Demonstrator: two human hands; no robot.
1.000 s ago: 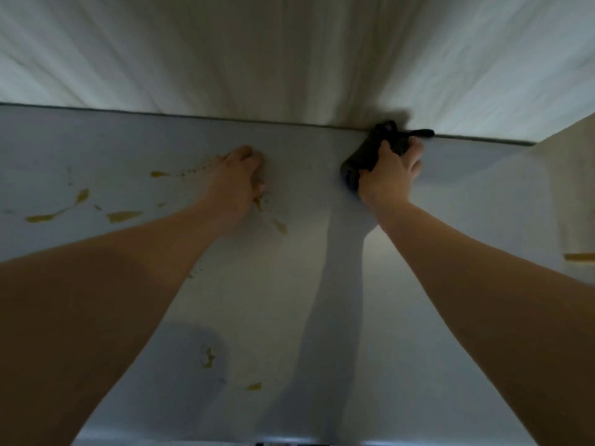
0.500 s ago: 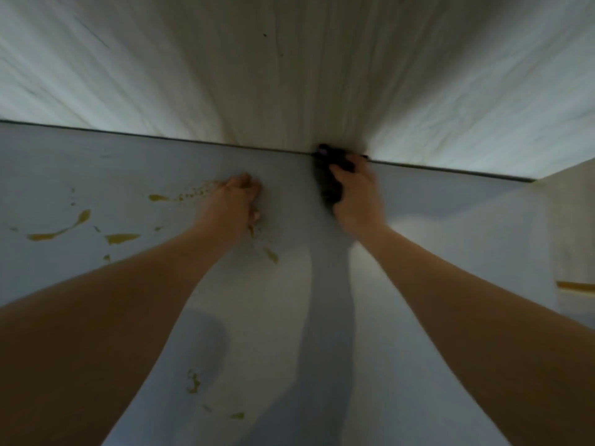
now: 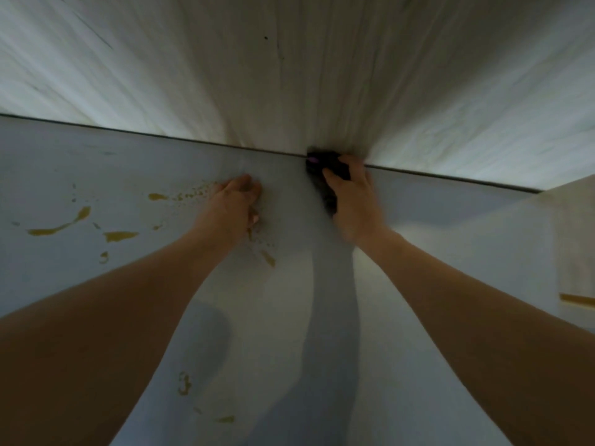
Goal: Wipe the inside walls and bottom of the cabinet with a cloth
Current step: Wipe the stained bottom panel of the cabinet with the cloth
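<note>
I look into a pale cabinet. Its bottom panel (image 3: 418,284) meets the back wall (image 3: 289,75) along a dark seam. My right hand (image 3: 352,201) grips a dark cloth (image 3: 325,170) and presses it against the bottom at that seam, near the middle. The hand hides most of the cloth. My left hand (image 3: 233,206) rests on the bottom with its fingers curled under, holding nothing, a little left of the cloth. Yellow-brown stains (image 3: 119,235) streak the bottom to the left of my left hand.
More yellow-brown spots (image 3: 185,383) lie on the bottom nearer to me, under my left forearm. The cabinet's right side wall (image 3: 576,252) rises at the far right, with a yellow streak (image 3: 576,299) low on it.
My right hand has slid the cloth leftwards along the back seam, toward my left hand, and has come to the middle. My left hand has stayed in place.
</note>
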